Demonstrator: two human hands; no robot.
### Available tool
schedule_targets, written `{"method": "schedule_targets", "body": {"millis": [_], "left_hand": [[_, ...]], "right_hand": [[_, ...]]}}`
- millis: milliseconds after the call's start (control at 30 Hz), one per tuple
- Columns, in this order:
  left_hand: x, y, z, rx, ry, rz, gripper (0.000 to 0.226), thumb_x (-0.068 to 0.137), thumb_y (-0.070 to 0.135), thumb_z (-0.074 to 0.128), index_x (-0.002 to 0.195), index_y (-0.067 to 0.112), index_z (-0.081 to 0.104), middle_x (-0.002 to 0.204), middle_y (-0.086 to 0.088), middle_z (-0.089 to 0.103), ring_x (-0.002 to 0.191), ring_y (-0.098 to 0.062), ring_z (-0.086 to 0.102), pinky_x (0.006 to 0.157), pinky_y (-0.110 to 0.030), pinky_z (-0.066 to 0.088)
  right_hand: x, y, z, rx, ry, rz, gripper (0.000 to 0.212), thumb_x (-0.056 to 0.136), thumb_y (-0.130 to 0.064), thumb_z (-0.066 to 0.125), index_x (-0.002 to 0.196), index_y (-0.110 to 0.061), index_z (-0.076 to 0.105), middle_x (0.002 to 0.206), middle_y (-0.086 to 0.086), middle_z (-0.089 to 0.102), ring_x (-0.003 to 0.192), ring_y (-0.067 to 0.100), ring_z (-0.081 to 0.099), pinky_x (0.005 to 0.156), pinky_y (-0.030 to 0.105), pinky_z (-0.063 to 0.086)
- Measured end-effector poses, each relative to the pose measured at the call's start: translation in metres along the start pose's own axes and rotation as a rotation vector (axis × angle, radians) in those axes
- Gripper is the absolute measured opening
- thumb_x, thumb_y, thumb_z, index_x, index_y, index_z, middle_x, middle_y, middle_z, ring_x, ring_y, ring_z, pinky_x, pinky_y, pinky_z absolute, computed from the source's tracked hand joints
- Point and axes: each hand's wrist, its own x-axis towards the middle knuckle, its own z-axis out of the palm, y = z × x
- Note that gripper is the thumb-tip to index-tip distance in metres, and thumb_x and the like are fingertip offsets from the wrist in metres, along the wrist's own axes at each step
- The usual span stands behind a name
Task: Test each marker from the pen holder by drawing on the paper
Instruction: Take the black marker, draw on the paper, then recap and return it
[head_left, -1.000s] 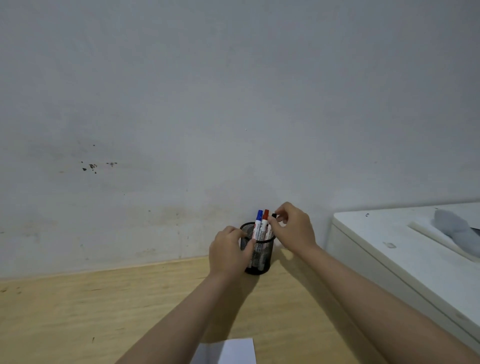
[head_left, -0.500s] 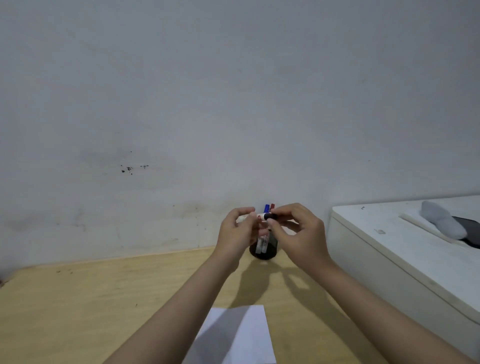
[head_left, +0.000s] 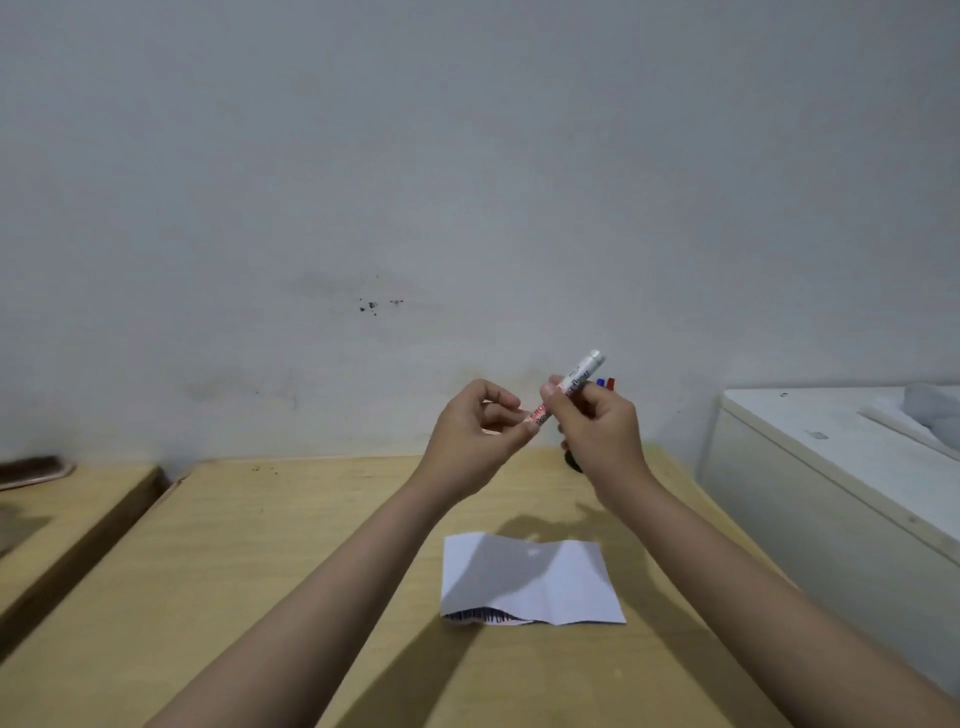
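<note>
Left hand (head_left: 475, 436): raised above the table, thumb and fingers pinched on the lower end of the marker, the end printed with red letters.
Right hand (head_left: 597, 431): just beside the left one at its 3 o'clock, fingers curled tight round the middle of the same marker.
Marker (head_left: 574, 382): white barrel, held clear of the table between both hands, tilted with its far end pointing up toward 1 o'clock; whether the cap is on or off I cannot tell.
Pen holder (head_left: 571, 461): almost wholly hidden behind the right hand; only a dark sliver of it shows on the table beneath the wrist.
Other markers: a blue tip (head_left: 600, 383) and a red tip (head_left: 611, 383) peep out side by side above the right knuckles.
Paper (head_left: 550, 577): white creased sheet lying flat on the table at 6 o'clock from the hands, well apart from them, with dark scribbles along its near left edge and arm shadow over its left part.
Table (head_left: 249, 561): light wood, butted against the wall.
White cabinet (head_left: 810, 467): stands at 3 o'clock from the table.
</note>
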Motion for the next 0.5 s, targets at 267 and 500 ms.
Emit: {"method": "schedule_targets", "body": {"millis": [267,500], "left_hand": [[-0.031,-0.003,-0.042,0.209,0.038,-0.029,0.019,0.075,0.014,0.074,0.092,0.012,0.067,0.081,-0.003,0.07,0.07,-0.012,0.062,0.07,-0.024,0.05],[-0.044,-0.006,-0.028,0.139,0.009,-0.043,0.009,0.077,0.007,0.071,0.084,0.013,0.072,0.075,-0.002,0.071,0.066,-0.009,0.062,0.069,-0.024,0.05]], "right_hand": [[-0.022,-0.019,0.032,0.097,0.025,-0.01,0.029,0.085,-0.027,0.067,0.065,-0.007,0.061,0.065,0.015,0.051,0.061,0.023,0.044,0.06,0.037,0.039],[-0.034,-0.014,0.019,0.022,-0.177,0.008,0.029,0.089,-0.028,0.061,0.075,-0.004,0.069,0.041,-0.009,0.056,0.036,0.003,0.043,0.047,0.019,0.036]]}}
